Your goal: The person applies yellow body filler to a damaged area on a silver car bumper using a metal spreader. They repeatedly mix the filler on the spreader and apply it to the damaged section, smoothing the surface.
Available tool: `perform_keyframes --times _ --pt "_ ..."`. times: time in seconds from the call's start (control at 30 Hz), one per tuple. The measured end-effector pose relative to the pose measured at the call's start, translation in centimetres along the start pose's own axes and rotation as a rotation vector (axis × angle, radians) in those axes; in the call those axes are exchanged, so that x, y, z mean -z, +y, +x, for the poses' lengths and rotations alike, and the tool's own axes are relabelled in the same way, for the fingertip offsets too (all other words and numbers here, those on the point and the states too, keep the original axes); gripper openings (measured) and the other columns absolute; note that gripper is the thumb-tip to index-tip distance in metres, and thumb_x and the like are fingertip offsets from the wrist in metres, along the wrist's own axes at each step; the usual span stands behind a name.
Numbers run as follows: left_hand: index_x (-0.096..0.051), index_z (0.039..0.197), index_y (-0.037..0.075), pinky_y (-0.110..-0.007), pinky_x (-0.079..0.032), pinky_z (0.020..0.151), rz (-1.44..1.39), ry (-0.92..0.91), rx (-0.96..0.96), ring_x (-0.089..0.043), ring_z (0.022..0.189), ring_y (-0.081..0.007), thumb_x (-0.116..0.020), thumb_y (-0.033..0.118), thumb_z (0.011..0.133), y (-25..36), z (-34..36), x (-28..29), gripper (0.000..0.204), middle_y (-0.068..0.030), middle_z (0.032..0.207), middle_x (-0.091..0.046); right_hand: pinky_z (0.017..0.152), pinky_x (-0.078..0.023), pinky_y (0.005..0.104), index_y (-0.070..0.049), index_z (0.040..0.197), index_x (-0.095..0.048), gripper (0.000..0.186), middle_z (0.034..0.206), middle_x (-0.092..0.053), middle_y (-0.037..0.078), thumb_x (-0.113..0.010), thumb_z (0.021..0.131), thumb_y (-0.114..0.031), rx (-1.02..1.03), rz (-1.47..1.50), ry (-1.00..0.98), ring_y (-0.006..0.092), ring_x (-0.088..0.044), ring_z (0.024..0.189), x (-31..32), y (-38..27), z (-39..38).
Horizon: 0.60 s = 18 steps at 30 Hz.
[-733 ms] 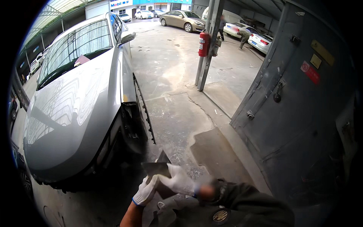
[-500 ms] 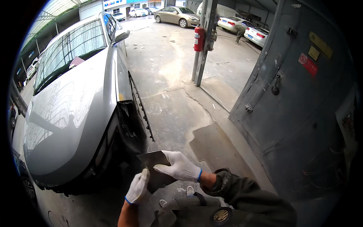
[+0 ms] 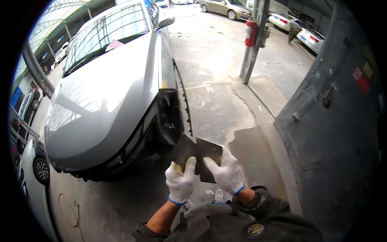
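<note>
Both my hands wear white knit gloves with blue cuffs. Between them is a thin, dark grey sheet (image 3: 209, 149) that looks like sandpaper, with a notch or fold at its upper middle; whether it is one piece or two, I cannot tell. My left hand (image 3: 179, 182) pinches the left part, thumb on top. My right hand (image 3: 228, 172) grips the right part, thumb also on top. The sheet is close to the front corner of a silver-grey car (image 3: 109, 97), whose front bumper is off, and appears apart from it.
A dark trim strip (image 3: 184, 99) sticks out along the car's side. To the right stand a grey metal door (image 3: 322, 133) and a post with a red fire extinguisher (image 3: 250, 34). A thin hose (image 3: 76, 215) lies on the floor at left. Far off, a person (image 3: 294, 32) is near parked cars.
My left hand has come up onto the sheet's left part, and the sheet now spreads between both hands. The view has turned left, so the car sits further right.
</note>
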State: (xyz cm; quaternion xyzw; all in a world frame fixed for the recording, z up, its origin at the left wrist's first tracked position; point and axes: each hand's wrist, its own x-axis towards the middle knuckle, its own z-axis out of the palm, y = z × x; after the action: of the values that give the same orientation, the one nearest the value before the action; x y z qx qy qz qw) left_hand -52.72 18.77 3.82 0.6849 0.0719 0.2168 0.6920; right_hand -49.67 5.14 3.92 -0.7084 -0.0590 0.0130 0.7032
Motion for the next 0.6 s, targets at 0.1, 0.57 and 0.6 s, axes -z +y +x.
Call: perform_keyframes --times 0.1,0.57,0.6 --pt "-0.068 0.098 -0.005 -0.025 -0.051 0.069 0.122 -0.038 -0.032 -0.065 0.076 -0.0106 -0.07 0.007 0.091 -0.5 -0.1 0.7 0.014 -0.0074 0.089 -0.072 0.081 -0.052 0.0269 0.003 0.118 -0.063 0.029 0.108 -0.072 0.009 -0.067 0.091 -0.008 -0.063 0.112 -0.047 0.0102 -0.065 0.094 -0.2 -0.3 -0.3" --pt "-0.067 0.098 0.0 -0.035 -0.052 0.057 0.331 -0.342 -0.135 -0.07 0.066 -0.0331 -0.065 0.006 0.086 -0.5 0.1 2.1 0.014 -0.0185 0.073 -0.068 0.071 -0.053 0.0294 0.002 0.104 -0.068 0.018 0.089 -0.074 0.014 -0.067 0.087 -0.004 0.095 -0.057 0.008 0.0144 -0.07 0.081 -0.7 0.4 -1.3" --pt "-0.067 0.098 0.0 -0.036 -0.052 0.058 0.306 -0.372 -0.113 -0.07 0.066 -0.0338 -0.064 0.006 0.086 -0.8 0.1 2.4 0.014 -0.019 0.074 -0.068 0.07 -0.053 0.03 0.002 0.102 -0.068 0.017 0.087 -0.074 0.015 -0.067 0.087 -0.004 0.121 -0.08 -0.011 0.0156 -0.071 0.079 -0.6 0.9 -1.2"
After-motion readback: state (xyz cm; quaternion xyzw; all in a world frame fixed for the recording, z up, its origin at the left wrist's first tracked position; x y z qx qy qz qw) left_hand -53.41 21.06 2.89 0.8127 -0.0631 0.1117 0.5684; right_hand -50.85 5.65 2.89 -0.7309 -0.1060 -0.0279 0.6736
